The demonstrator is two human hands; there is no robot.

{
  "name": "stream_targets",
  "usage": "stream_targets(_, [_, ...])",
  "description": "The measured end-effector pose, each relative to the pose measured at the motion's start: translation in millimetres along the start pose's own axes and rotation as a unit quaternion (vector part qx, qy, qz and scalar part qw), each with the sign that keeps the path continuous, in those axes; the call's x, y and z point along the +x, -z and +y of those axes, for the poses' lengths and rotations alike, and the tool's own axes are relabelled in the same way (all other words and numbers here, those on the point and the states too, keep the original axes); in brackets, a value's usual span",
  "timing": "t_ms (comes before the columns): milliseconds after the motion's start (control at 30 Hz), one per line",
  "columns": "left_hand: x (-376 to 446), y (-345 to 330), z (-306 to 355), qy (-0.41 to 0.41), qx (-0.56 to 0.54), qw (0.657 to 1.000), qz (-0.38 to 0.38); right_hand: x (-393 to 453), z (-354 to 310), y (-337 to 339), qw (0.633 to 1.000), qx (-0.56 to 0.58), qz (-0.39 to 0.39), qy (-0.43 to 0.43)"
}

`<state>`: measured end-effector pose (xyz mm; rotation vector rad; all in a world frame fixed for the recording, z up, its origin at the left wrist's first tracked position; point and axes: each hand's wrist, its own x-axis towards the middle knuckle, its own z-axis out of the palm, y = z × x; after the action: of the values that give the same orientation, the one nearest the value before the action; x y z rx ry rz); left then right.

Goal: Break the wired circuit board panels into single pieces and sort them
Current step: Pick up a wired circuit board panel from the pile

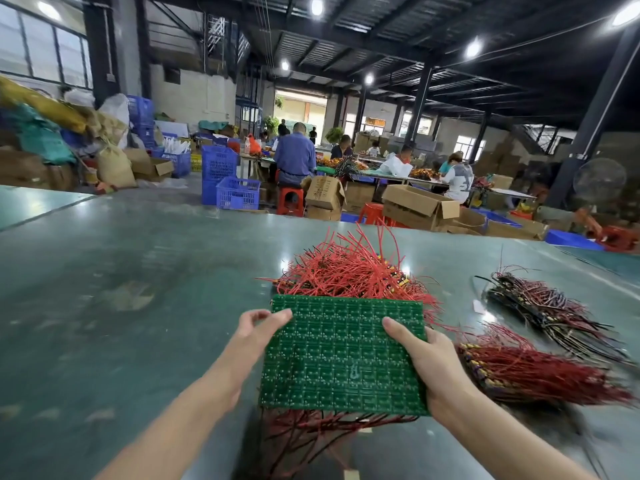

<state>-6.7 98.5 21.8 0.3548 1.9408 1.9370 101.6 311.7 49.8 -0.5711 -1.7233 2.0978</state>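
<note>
The green panel (343, 355) hangs above the table (138, 271), solder side up, red wires dangling beneath. It looks thin, stiff and light, likely snapping along scored lines. The right hand (429, 362) grips its right edge; the left hand (256, 323) pinches the upper left corner. Piles (349, 271) lie beyond.

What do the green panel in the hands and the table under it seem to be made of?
Green panel: looks like rigid circuit-board laminate, green matt coating, with a grid of small repeated units and pale solder dots. Table: a smooth dark green sheet, perhaps rubber or vinyl; glossy enough to reflect the ceiling lamps, worn in pale patches.
</note>
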Motion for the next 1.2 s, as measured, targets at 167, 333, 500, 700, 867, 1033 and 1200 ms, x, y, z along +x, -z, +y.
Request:
stream_targets(167, [11, 3, 1, -0.006, -0.041, 0.998, -0.056, 5, 7, -3, 0.999, -0.007, -0.005, 0.038])
stream_targets(333, [15, -3, -10, -0.054, -0.087, 0.994, -0.022, 7, 10, -8, 0.995, -0.029, -0.012, 0.097])
stream_targets(500, [12, -7, -20, -0.102, -0.133, 0.985, 0.03, 7, 17, -13, 0.993, -0.042, -0.025, 0.104])
stream_targets(700, [10, -6, -29, -0.118, -0.145, 0.982, 0.039, 8, 24, -13, 0.986, -0.102, -0.028, 0.129])
stream_targets(867, [9, -11, -31, -0.151, -0.124, 0.977, 0.087, 9, 29, -17, 0.973, -0.147, 0.039, 0.171])
stream_targets(1033, [7, -21, -32, -0.203, -0.088, 0.963, 0.155, 5, 33, -22, 0.945, -0.201, 0.113, 0.233])
stream_targets(1200, [-1, -26, -34, -0.218, -0.075, 0.952, 0.202, -1, 35, -26, 0.931, -0.22, 0.146, 0.251])
